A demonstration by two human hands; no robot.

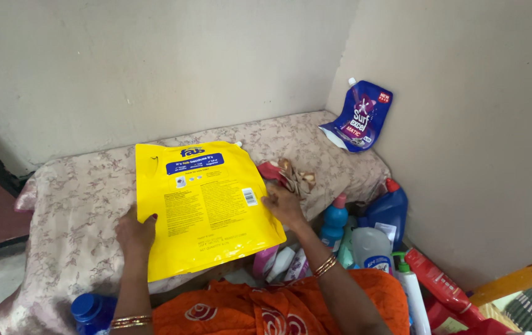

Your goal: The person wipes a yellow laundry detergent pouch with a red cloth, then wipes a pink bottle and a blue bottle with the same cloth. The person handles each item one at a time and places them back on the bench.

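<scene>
A large yellow refill pouch with a blue label band lies flat on a cloth-covered ledge, its back side up. My left hand grips the pouch's lower left edge. My right hand presses on its right edge. Both wrists carry bangles. A small red and beige packet lies just beyond my right hand.
A blue spouted pouch leans against the right wall in the corner. Blue bottles, a clear jug, a white bottle and red packs crowd the floor at right. A blue bottle cap sits at lower left.
</scene>
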